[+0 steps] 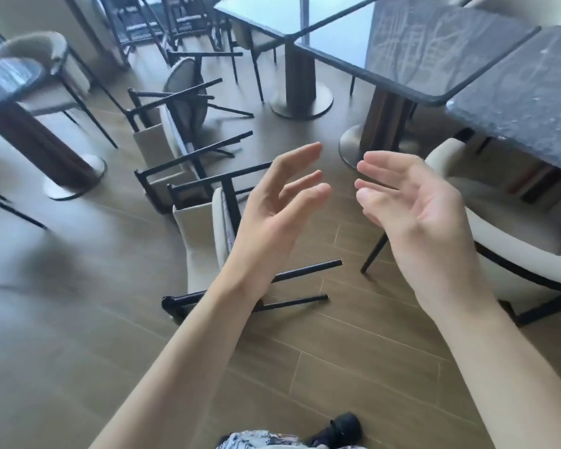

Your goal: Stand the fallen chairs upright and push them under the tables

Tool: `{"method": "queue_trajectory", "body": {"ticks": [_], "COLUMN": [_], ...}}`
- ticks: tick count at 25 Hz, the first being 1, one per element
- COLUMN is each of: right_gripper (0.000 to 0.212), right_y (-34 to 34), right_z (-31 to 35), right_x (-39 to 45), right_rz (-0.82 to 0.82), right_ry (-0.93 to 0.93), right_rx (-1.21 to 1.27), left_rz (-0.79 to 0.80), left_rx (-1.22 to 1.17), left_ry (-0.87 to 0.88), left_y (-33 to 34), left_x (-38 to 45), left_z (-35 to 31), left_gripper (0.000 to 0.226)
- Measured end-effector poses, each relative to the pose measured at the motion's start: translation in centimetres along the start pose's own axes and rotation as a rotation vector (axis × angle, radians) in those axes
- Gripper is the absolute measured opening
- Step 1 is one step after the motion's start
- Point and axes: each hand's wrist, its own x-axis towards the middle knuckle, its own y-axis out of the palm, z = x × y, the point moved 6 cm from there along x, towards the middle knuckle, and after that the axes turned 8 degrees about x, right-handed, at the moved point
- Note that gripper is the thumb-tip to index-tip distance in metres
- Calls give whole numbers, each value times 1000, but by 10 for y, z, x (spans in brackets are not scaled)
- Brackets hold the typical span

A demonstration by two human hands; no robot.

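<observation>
- Left hand [272, 209] and right hand [412, 209]: both raised in mid-air, palms facing each other, fingers spread and loosely curled. Neither grips or touches anything.
- Three chairs down on the wood floor [353, 367], in a row running away from the camera.
- Nearest fallen chair [201, 228]: on its side just behind the left hand, cream seat on edge, black legs sticking out toward the right.
- Middle fallen chair [172, 153]: on its side right behind the nearest one, legs also pointing right.
- Far fallen chair [185, 89]: tipped over beyond that, round seat underside facing the camera; it seems tangled with the middle one, can't tell if they touch.
- Upright chair [506, 234] at the right, partly under the near edge of the speckled dark table [515, 102]. Looks placed, maybe needs a last push.
- More upright chairs around the far tables and one at the round table [10, 76] on the left.
- Glossy square table [337, 30] on a pedestal stands beyond the fallen row.
- Progress, my read: early. Three left to lift and push in, at most one done.
- Next is probably the nearest chair; legs of the row may snag.
- No brands, labels or readable writing. Frame is motion-blurred.
</observation>
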Motion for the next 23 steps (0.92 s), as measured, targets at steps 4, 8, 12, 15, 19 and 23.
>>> {"method": "queue_trajectory", "body": {"ticks": [4,8,12,15,19,23], "right_gripper": [34,38,37,36,33,31], "right_y": [91,197,304,382,455,503], "right_z": [-1,-8,-19,-21,-24,-34], "right_x": [-24,-54,-84,-103,-113,-97], "right_rz": [89,172,278,334,420,447], "right_ry": [14,28,58,74,82,110], "right_rx": [11,27,78,129,128,109], "left_rz": [-78,-154,-257,-386,-459,-467], "left_rx": [15,21,53,22,-18,-10], "left_ry": [-20,-43,-83,-101,-158,-181], "left_y": [-86,-189,-288,-360,-421,-466], "left_x": [-42,-96,-152,-189,-214,-208], "left_z": [6,17,34,44,63,79], "left_gripper": [53,59,59,56,53,56]}}
